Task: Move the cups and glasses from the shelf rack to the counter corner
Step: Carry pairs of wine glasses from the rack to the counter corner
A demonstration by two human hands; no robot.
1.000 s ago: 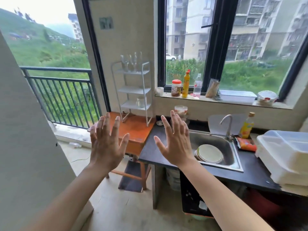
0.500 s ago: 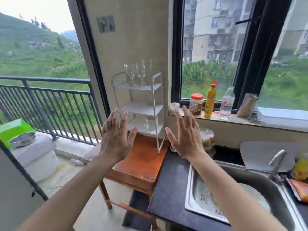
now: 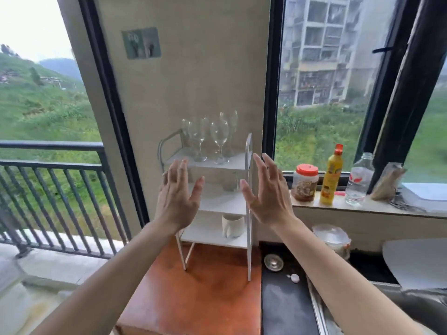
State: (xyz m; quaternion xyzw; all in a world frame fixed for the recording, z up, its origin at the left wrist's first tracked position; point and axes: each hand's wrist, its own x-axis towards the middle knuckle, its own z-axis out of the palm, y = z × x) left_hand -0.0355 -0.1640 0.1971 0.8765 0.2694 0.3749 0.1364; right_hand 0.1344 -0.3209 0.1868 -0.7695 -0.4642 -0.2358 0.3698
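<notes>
Closer now than half a second ago, the shelf rack [image 3: 249,189] fills the middle of my one head view and both hands have risen from its lower shelves to its upper part. My left hand [image 3: 177,197] and right hand [image 3: 268,197] are spread wide, palms facing each other, holding nothing; I read that as a ready pose on either side of the rack before choosing a first piece, so no transfer has begun. Above and between the two open grips, the wine glasses [image 3: 219,136] stand upright in a tight cluster on the top shelf, probably kept there because their tall stems need the headroom. Between the grips, on the middle shelf, a small clear tumbler [image 3: 229,183] stands near the right post; I cannot tell whether anything is in it. Below the grips, on the bottom shelf, a white mug [image 3: 232,226] sits mouth up, its inside hidden from me. The rack stands on an orange table [image 3: 205,293], touching or just beside the dark counter [image 3: 283,310], whose near corner lies below my right grip. A small metal dish [image 3: 273,262] and a pale scrap already sit there, so I would judge room is tight.
</notes>
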